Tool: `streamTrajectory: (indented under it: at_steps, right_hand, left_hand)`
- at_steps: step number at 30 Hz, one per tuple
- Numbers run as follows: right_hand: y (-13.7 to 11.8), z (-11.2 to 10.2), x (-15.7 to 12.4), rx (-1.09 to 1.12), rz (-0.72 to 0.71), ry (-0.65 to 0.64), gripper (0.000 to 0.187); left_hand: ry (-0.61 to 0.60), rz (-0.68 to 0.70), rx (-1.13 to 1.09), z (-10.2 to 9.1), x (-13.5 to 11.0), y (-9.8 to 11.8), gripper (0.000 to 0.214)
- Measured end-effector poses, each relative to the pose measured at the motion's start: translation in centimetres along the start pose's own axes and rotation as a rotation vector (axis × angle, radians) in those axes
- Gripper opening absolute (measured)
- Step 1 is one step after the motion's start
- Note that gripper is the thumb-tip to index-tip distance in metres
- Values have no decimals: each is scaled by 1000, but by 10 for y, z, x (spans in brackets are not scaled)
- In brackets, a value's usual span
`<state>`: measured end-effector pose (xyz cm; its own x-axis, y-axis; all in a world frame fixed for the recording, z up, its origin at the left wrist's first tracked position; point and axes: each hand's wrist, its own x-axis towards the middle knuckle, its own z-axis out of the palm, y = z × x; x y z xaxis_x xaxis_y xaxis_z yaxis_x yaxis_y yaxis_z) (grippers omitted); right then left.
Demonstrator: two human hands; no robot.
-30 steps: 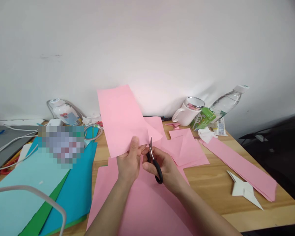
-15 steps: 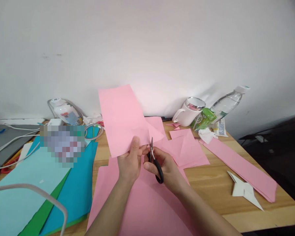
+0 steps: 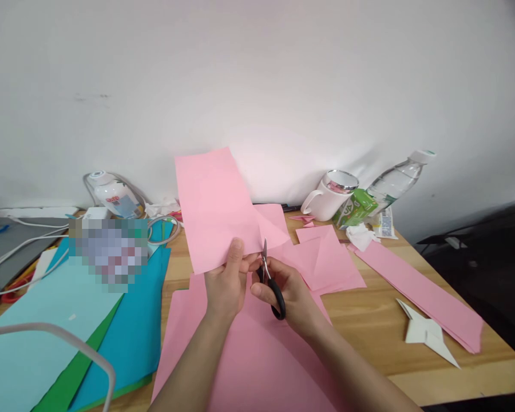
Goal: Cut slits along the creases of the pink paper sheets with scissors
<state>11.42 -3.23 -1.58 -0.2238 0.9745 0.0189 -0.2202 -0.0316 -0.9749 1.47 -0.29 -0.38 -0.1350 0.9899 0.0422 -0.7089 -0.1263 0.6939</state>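
A pink paper sheet is raised in front of the wall, gripped near its lower edge by my left hand, thumb on top. My right hand holds black-handled scissors, whose blades point away from me at the sheet's lower right edge. Right of the blades, a pink flap of the sheet stands apart along a cut. Beneath both hands lies a large pink sheet. More pink paper with fold creases rests just right of my right hand.
At the right are folded pink strips and a white paper star. Along the wall stand a white mug, a green carton, a leaning water bottle and a white bottle. Blue paper and a cable lie left.
The upper part of the held pink sheet has swayed slightly to the right. Both hands and the scissors stay nearly in place.
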Motion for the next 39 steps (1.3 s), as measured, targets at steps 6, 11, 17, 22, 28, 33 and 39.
streamTrajectory:
  at_steps: [6, 11, 17, 22, 28, 33, 39]
  right_hand:
    - [1, -1, 0, 6, -11, 8, 28]
    - [4, 0, 0, 9, -18, 14, 27]
    - [6, 0, 0, 14, -14, 48, 27]
    - [7, -1, 0, 24, 6, 50, 31]
    - [3, -1, 0, -11, 22, 59, 37]
    - [1, 0, 0, -18, 9, 52, 37]
    - [1, 0, 0, -21, 36, 55, 43]
  left_hand:
    - [11, 2, -9, 0, 0, 1, 29]
    - [20, 3, -19, 1, 0, 1, 35]
    - [13, 17, -29, 1, 0, 1, 29]
    - [5, 9, -22, 0, 1, 1, 28]
    - [-9, -30, 10, 3, 0, 2, 26]
    - [-24, -46, 6, 3, -1, 3, 22]
    - [10, -29, 24, 3, -1, 3, 21]
